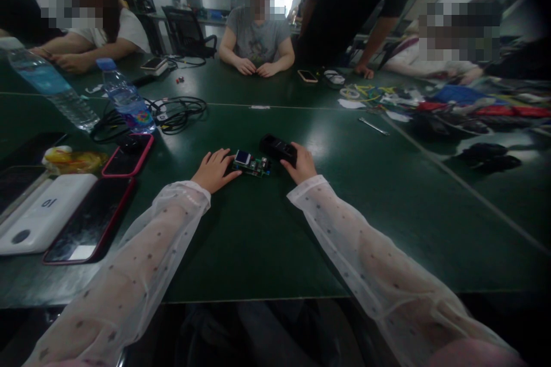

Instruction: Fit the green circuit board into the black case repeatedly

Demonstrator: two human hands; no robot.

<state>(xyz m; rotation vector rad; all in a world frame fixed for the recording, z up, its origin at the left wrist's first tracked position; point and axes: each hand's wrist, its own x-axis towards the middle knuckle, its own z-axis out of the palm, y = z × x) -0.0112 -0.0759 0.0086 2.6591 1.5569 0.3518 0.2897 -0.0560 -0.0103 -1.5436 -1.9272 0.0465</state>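
A small green circuit board (pixel 255 167) with a little square screen on its left part lies on the table in front of me. My left hand (pixel 214 171) rests at the board's left end, fingers spread and the thumb apart, near or touching its edge. Just behind and to the right of the board is a black plastic case (pixel 275 148), long and narrow. My right hand (pixel 303 165) grips the right end of that case between thumb and fingers. Whether the case touches the board I cannot tell.
Phones (pixel 92 221), a white power bank (pixel 47 212), water bottles (pixel 124 94) and a coiled black cable (pixel 185 112) lie left. At right are a wrench (pixel 373 126) and a heap of cables and tools (pixel 469 106). Several people are around the green table (pixel 258 246).
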